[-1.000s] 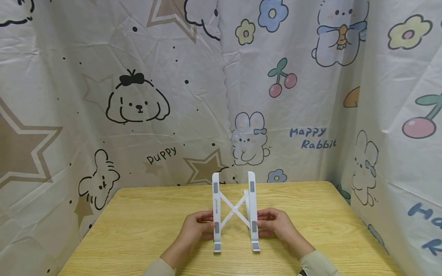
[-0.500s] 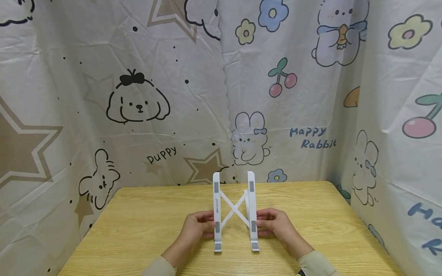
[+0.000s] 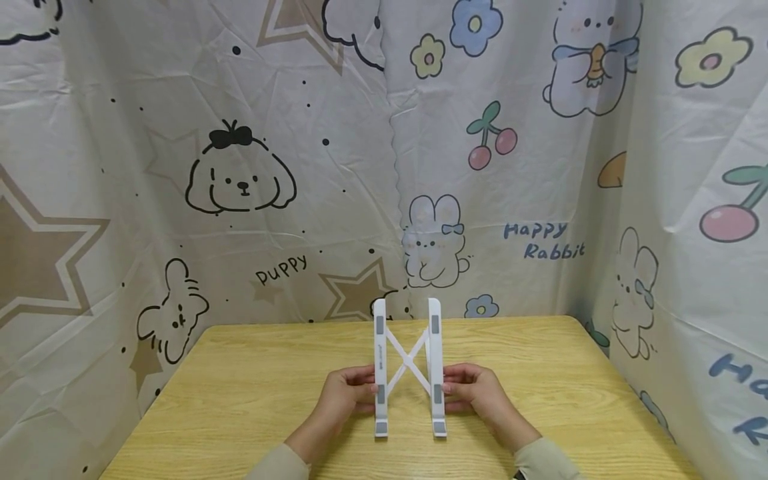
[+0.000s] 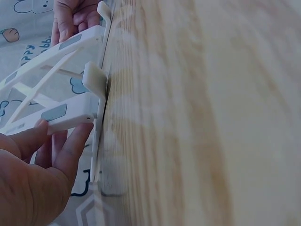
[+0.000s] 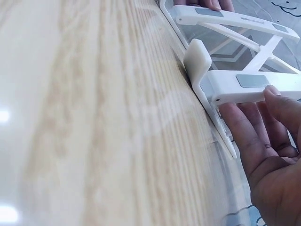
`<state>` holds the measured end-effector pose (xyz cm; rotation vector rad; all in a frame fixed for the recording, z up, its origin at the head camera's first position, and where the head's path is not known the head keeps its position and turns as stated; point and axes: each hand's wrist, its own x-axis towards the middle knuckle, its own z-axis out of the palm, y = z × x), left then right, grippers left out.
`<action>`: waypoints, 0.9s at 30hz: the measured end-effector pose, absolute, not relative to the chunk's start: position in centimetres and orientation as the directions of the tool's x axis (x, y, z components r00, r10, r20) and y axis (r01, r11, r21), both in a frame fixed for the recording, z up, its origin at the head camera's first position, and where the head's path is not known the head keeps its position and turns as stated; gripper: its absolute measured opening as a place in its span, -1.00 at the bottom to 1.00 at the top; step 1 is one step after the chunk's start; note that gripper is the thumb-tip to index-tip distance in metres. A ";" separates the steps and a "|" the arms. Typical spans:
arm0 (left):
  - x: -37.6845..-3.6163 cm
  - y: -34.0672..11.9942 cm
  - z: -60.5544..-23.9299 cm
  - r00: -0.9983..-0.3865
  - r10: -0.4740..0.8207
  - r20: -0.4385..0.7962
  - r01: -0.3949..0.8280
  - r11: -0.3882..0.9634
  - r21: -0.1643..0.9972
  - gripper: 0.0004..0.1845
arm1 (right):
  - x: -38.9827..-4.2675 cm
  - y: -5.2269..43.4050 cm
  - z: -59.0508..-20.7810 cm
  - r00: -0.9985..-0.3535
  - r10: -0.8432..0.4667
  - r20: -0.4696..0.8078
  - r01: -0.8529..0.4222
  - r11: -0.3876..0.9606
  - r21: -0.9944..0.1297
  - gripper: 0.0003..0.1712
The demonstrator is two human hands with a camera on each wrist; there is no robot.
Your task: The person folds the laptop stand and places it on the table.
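A white folding laptop stand [image 3: 381, 360] stands on the table in the head view, its two long side arms joined by crossed struts. Grey pads sit along each arm, and small lips turn up at the near ends. My left hand [image 3: 348, 393] pinches the left arm near its lower part, thumb on the upper face by a grey pad and fingers underneath, as the left wrist view shows. On the other side my right hand [image 3: 477, 393] holds the right arm the same way. In the right wrist view its thumb lies beside the pad of the stand [image 5: 254, 81].
The wooden table [image 3: 258, 373] spreads out around the stand on all sides. Behind and beside it hangs a printed curtain [image 3: 336, 167] with puppy, rabbit and flower drawings, meeting the table's back edge.
The stand's two arms have drawn closer together, the left one shifting right and the right one shifting left. Both hands moved inward with them, keeping their hold.
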<state>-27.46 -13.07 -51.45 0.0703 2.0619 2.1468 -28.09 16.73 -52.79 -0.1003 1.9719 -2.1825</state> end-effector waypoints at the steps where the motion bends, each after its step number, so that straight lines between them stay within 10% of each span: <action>1: -27.5 -13.0 -51.4 -0.985 0.151 -0.080 -0.086 -0.032 0.996 -0.55 | -28.1 16.7 -52.8 -0.978 -0.191 -0.083 0.103 -0.094 -0.990 -0.50; 27: -28.0 -11.4 -51.6 -0.985 0.162 -0.056 -0.058 -0.011 0.998 -0.55 | -28.3 15.8 -53.0 -0.981 -0.182 -0.066 0.086 -0.102 -0.991 -0.50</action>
